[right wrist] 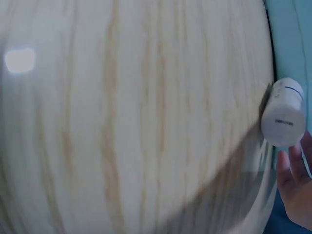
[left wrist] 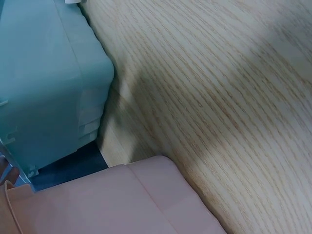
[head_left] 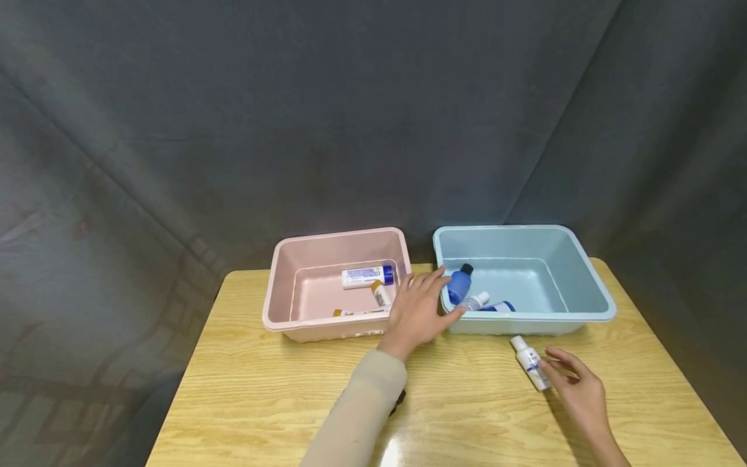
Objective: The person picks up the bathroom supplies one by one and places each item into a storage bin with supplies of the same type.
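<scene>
My left hand [head_left: 417, 312] reaches over the neighbouring rims of a pink bin [head_left: 332, 329] and a light blue bin [head_left: 525, 321], fingers spread and holding nothing. Its fingertips are by a blue bottle with a black cap [head_left: 460, 284] in the blue bin. A small white bottle [head_left: 530, 364] with a blue band lies tilted in front of that bin. Beside it is my right hand [head_left: 578, 389], thumb tip right at the bottle and fingers loosely bent. In the right wrist view, the white bottle [right wrist: 285, 114] shows its base, with fingertips just below it.
In the pink bin lie a white tube with a blue cap [head_left: 366, 277] and yellow-capped white containers [head_left: 380, 295]. A clear white-capped bottle [head_left: 474, 302] and a blue-and-white container [head_left: 500, 307] lie in the blue bin. Dark cloth [head_left: 350, 117] hangs behind the wooden table [head_left: 245, 389].
</scene>
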